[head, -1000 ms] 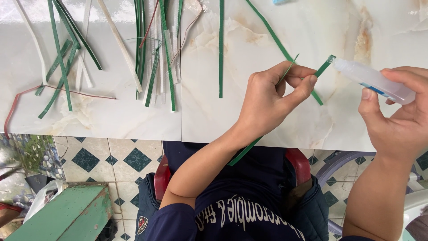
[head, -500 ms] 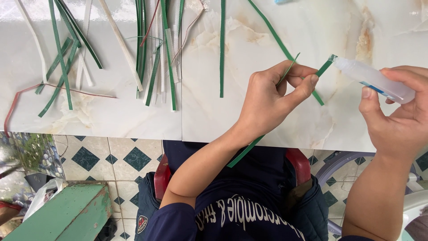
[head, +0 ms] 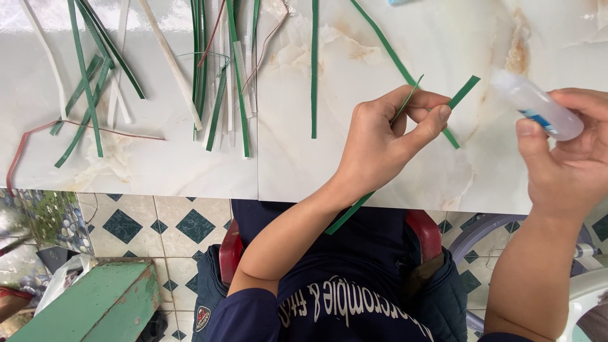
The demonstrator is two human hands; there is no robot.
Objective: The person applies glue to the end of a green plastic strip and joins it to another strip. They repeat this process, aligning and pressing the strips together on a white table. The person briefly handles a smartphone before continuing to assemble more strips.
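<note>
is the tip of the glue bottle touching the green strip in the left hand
Apart. The head view shows bare table between the glue bottle in the right hand and the green strip pinched by the left hand.

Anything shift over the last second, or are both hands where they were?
Almost nothing moved. The right hand drew the clear glue bottle slightly right, so its tip no longer meets the green strip. The left hand keeps pinching that strip over the marble table; the loose strips lie unchanged.
</note>
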